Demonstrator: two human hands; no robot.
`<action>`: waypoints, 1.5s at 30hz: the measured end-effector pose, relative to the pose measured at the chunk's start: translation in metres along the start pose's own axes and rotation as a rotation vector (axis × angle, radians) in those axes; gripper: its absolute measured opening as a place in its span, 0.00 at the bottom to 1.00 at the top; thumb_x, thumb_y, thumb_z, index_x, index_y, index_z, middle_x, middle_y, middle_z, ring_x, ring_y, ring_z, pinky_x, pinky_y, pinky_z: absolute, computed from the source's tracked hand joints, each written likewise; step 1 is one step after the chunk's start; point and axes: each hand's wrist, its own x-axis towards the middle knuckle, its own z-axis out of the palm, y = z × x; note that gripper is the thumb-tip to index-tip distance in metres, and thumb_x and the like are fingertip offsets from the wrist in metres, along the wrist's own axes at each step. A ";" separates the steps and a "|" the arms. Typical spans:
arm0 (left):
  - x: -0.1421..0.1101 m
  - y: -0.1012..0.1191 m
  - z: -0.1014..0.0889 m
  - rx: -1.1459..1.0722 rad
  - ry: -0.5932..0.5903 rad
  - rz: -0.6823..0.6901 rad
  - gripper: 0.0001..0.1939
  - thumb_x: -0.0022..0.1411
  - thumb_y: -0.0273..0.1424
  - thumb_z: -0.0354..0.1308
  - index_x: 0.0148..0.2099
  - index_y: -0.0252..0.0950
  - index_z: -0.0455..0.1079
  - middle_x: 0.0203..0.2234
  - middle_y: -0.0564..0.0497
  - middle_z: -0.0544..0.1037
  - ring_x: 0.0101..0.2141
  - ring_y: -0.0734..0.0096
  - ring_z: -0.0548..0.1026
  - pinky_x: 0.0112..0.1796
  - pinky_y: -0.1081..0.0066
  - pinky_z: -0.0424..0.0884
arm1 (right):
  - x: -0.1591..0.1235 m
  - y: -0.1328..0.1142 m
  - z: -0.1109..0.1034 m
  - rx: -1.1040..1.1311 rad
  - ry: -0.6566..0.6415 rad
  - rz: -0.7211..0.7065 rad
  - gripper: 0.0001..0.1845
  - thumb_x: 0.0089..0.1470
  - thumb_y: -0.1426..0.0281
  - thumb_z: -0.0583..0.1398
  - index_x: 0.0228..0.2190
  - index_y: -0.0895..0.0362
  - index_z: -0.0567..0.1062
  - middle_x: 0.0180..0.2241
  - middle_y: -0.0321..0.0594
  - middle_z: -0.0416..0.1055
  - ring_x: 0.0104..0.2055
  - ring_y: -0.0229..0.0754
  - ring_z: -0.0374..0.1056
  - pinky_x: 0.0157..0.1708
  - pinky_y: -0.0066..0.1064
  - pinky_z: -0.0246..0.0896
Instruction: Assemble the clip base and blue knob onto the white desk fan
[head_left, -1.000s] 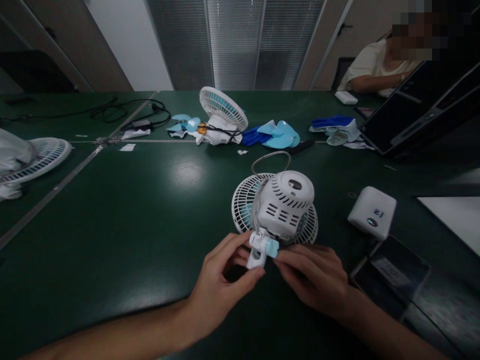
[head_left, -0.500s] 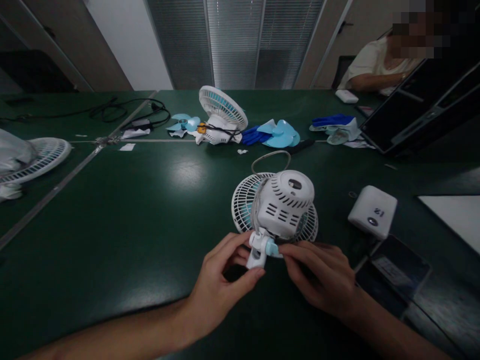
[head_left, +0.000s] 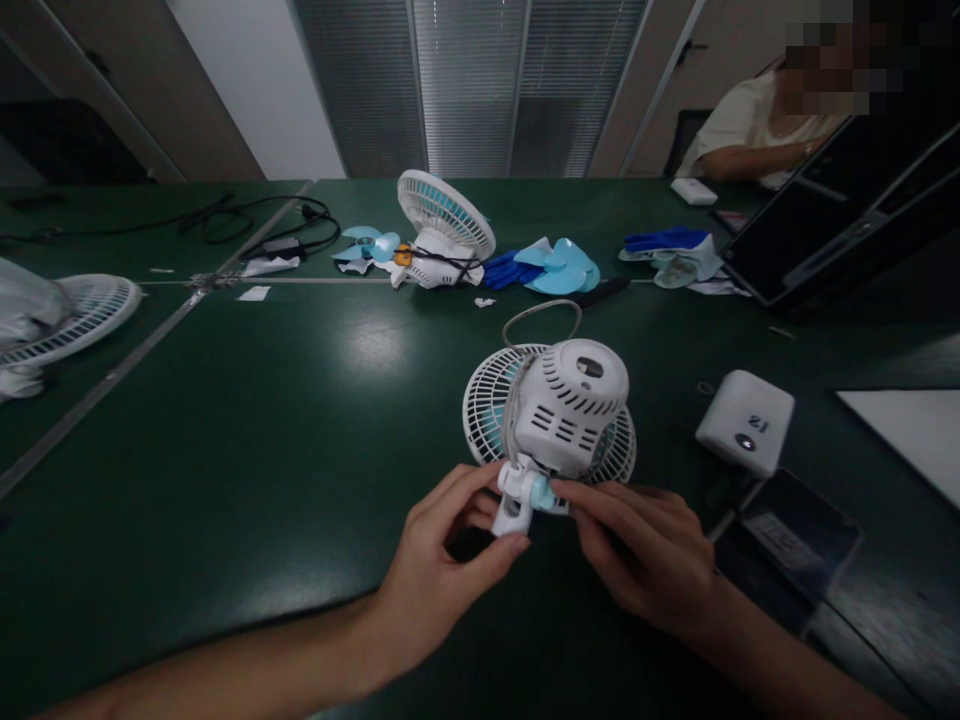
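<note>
A small white fan (head_left: pixel 566 415) lies grille-down on the green table, its vented motor housing uppermost. From its near side sticks out a white clamp (head_left: pixel 513 510) with a light-blue knob (head_left: pixel 541 491) on its right. My left hand (head_left: pixel 442 570) grips the clamp between thumb and fingers. At the knob's right edge are the fingertips of my right hand (head_left: pixel 645 550), bent and pressed together; the thumb is partly hidden. The fan's grille (head_left: pixel 487 405) shows light-blue blades through its bars, and a grey cord (head_left: pixel 541 308) loops behind it.
Behind stand another fan (head_left: pixel 446 220), loose light-blue blades (head_left: pixel 564 266) and blue-and-white gloves (head_left: pixel 670 255). A third fan (head_left: pixel 90 310) is at far left. On my right lie a white power bank (head_left: pixel 746 422) and a dark flat device (head_left: pixel 791 545). A person (head_left: pixel 750 130) sits at back right.
The fingers of my right hand have shifted slightly right and rotated the light-blue knob, which now shows at a different angle. My left hand, the clamp and the fan have stayed in place.
</note>
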 end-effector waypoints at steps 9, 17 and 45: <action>0.001 -0.001 0.000 0.009 -0.001 0.006 0.26 0.65 0.28 0.66 0.63 0.46 0.69 0.45 0.49 0.74 0.40 0.70 0.77 0.42 0.71 0.76 | -0.001 -0.002 -0.002 0.058 -0.058 -0.093 0.18 0.62 0.80 0.56 0.52 0.61 0.73 0.32 0.37 0.76 0.28 0.34 0.70 0.28 0.29 0.65; 0.001 0.000 0.001 0.010 0.004 0.010 0.25 0.65 0.29 0.66 0.63 0.45 0.70 0.45 0.48 0.75 0.41 0.69 0.77 0.41 0.70 0.76 | -0.004 0.000 -0.001 0.060 -0.065 -0.108 0.21 0.63 0.80 0.56 0.57 0.62 0.71 0.34 0.38 0.76 0.30 0.33 0.71 0.29 0.28 0.65; 0.002 0.003 0.001 0.022 0.003 0.010 0.24 0.65 0.29 0.66 0.62 0.44 0.71 0.45 0.48 0.74 0.40 0.70 0.76 0.41 0.70 0.76 | -0.002 0.000 -0.002 -0.063 -0.007 0.012 0.18 0.64 0.79 0.56 0.53 0.59 0.73 0.34 0.37 0.75 0.29 0.33 0.71 0.29 0.27 0.65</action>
